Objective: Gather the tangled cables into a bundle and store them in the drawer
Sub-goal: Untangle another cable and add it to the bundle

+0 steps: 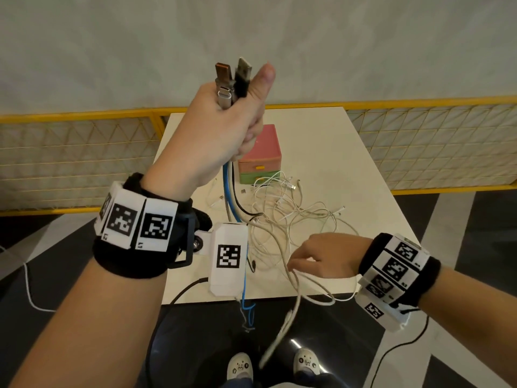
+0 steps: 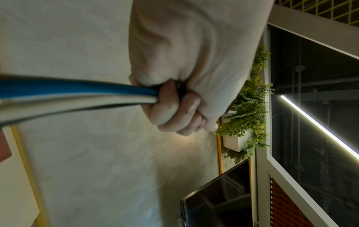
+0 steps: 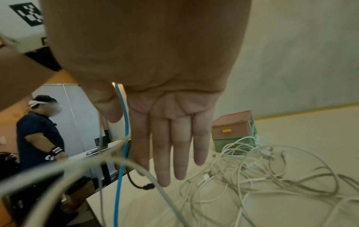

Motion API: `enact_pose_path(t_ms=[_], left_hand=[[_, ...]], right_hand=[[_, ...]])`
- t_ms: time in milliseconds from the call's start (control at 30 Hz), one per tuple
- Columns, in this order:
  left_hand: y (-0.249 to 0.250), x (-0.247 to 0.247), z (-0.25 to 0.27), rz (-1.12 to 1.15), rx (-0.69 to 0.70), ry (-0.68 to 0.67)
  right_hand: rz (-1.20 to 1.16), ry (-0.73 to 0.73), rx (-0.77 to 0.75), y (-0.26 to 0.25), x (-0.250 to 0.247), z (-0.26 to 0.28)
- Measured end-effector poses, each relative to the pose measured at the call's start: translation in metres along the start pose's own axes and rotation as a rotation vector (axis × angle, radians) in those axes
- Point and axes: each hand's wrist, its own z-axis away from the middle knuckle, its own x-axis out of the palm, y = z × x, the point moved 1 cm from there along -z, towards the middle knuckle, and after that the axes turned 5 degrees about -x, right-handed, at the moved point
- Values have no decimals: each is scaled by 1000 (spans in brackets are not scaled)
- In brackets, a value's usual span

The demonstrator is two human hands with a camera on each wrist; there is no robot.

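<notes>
Left hand [image 1: 221, 130] is fisted tight around a bunch of cable ends, plugs [image 1: 233, 79] poking out the top by the thumb, with blue cable [image 1: 230, 191], black and grey ones hanging down below it. Right hand [image 1: 321, 257] is lower, fingers straight and together, gripping nothing, a grey cable [image 1: 293, 278] draped just at its fingertips. Past it sits the tangle of white cables [image 1: 291, 211] on the table [image 1: 349, 163], and beyond that the little drawer box [image 1: 258, 155], drawers closed.

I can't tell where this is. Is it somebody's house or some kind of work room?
Probably a work or test room, not a home: a yellow mesh fence rings the white table, and another person wears wrist bands too.
</notes>
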Motion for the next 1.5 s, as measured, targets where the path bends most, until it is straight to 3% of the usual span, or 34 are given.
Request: enact_pose_path(t_ms=[100, 200, 300, 433, 533, 633, 767, 900, 967, 1100, 1267, 1367, 1500], left_hand=[[-4, 6, 4, -6, -44, -61], [-6, 17, 9, -12, -60, -109], [-9, 28, 11, -40, -64, -144], [-16, 39, 13, -76, -54, -175], [-21, 42, 14, -128, -31, -186], [-27, 41, 15, -334, -8, -181], [-25, 38, 15, -312, 33, -83], [-10, 24, 11, 92, -11, 97], [-2, 15, 9, 190, -11, 150], [10, 4, 8, 251, 22, 184], [18, 0, 10, 279, 65, 179], [22, -7, 10, 295, 97, 167], [19, -11, 10, 261, 82, 146]], right_hand=[[48, 326, 0, 6, -11, -2], [-224, 542, -66, 2, -26, -3], [-581, 559, -206, -18, -36, -4], [-771, 524, -423, -41, -33, -12], [-966, 445, -508, -49, -27, -13], [-1074, 541, -503, -51, -35, -14], [-1007, 588, -493, -53, -35, -22], [-730, 553, -394, -42, -10, -33], [-672, 510, -317, -30, 5, -40], [-635, 425, -150, -5, 25, -55], [-364, 74, -17, 13, 57, -70], [-311, -31, -45, 12, 72, -67], [-241, 3, -111, 6, 70, -64]])
